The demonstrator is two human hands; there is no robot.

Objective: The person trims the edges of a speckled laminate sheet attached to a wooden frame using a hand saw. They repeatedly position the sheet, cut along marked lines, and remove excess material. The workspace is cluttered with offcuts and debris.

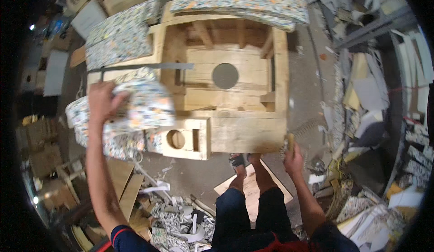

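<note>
My left hand (103,102) is closed on a speckled multicoloured foam piece (147,100), its thumb standing out to the right. Motion blurs that foam, which lies over the left part of a wooden furniture frame (248,132). Close by the hand, a dark flat strip (167,66) runs across the frame. At the frame's near right corner, my right hand (294,161) grips a tool with a tan, wood-like body (290,142); its exact kind is too blurred to tell. A round hole (225,76) shows in the frame's inner board, and a wooden panel (185,139) has another.
Foam slabs lie on the frame's far edge (239,1) and far left (118,37). Foam scraps (181,220) cover the floor at lower left. A board (257,188) lies under my feet. Fabric and foam offcuts (368,89) fill a rack on the right.
</note>
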